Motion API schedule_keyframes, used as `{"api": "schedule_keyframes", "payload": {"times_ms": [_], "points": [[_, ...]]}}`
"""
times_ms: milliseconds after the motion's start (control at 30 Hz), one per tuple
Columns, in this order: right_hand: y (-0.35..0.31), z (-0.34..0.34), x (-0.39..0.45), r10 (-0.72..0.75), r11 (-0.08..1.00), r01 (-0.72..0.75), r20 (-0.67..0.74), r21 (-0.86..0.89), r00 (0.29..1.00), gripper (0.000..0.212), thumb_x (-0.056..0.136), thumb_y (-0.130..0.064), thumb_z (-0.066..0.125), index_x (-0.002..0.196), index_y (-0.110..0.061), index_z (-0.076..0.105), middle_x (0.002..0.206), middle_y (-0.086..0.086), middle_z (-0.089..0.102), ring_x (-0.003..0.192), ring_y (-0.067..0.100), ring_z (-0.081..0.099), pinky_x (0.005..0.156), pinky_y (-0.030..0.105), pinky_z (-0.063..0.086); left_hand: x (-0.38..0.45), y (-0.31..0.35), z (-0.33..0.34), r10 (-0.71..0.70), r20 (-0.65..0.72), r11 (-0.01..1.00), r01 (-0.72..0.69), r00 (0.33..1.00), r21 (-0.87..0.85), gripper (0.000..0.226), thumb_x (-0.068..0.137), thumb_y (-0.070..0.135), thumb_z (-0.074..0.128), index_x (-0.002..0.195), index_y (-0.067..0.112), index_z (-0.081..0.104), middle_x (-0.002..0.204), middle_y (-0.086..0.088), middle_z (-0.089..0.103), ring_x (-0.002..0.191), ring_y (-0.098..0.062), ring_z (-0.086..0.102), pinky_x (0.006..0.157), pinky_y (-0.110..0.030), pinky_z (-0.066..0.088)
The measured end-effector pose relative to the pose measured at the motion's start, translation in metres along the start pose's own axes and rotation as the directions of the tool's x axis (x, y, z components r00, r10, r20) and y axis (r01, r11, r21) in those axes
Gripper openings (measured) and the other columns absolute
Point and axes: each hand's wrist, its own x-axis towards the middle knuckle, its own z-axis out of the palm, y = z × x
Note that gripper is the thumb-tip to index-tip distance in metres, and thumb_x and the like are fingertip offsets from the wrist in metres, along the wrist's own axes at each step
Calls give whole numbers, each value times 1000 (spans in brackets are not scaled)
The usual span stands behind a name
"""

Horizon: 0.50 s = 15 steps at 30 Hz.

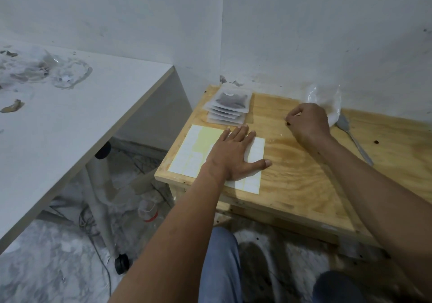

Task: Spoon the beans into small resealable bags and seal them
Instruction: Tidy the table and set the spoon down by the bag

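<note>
My left hand (236,155) lies flat, fingers spread, on a sheet of white stickers (198,148) at the left of the wooden table (304,174). A fanned stack of several small resealable bags (230,104), dark beans inside, sits at the table's back left corner. My right hand (307,121) hovers curled at the back middle, fingertips pinched together; whether it holds anything I cannot tell. A single dark bean (288,123) lies just by its fingertips. A clear plastic bag (327,101) stands behind that hand, with a metal spoon (353,137) lying to its right.
Another loose bean (376,142) rests on the table at the right. A white desk (81,116) with crumpled plastic stands to the left. Walls close in behind the table. Cables and a plastic cup (147,210) lie on the floor below.
</note>
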Motion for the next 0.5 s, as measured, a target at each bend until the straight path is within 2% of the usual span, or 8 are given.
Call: {"api": "schedule_keyframes", "payload": {"times_ms": [67,133,233,333,400,500], "points": [[7,4,0,-20,992,19,-5,-124,1000,13,89,-27,75,95,-15,78,99,1,75,98,24,68,80,33,53,0,0,0,0,0,1000,0,1000,-3,101,87,86,32,163,22,16,171,-2,6,158,-13,0,128,-42,-1],[11,7,1,-37,980,38,9,-194,999,16,90,-25,76,100,-13,79,107,7,76,106,27,67,78,30,46,0,0,1,0,0,1000,0,1000,-6,101,87,86,32,163,23,16,171,-2,6,158,-13,0,128,-42,-1],[12,8,-1,-93,975,92,2,-205,996,12,92,-20,74,96,-10,79,103,11,76,101,29,67,76,31,47,0,-1,1,-2,2,1000,2,1000,-10,101,86,86,31,163,22,16,171,-2,5,158,-13,0,128,-42,-1],[13,11,2,-120,960,125,34,-252,992,22,99,-21,63,94,-3,74,95,15,74,88,32,67,75,36,53,0,0,0,-1,1,1000,1,1000,-11,101,87,86,31,163,22,16,171,-2,5,158,-13,0,128,-42,-1],[11,12,6,-85,980,80,-19,-183,996,29,103,-23,50,88,-3,65,80,10,66,72,27,61,64,34,48,0,0,1,-2,0,1000,2,1000,-11,100,87,86,32,163,22,16,171,-2,5,158,-13,-1,128,-42,-2],[9,7,14,92,992,-82,-97,97,991,33,100,-21,35,72,-8,46,62,4,43,55,20,40,53,31,31,0,0,1,0,-1,1000,0,1000,-13,100,87,86,32,163,22,16,171,-1,6,158,-13,-1,128,-41,-2]]}}
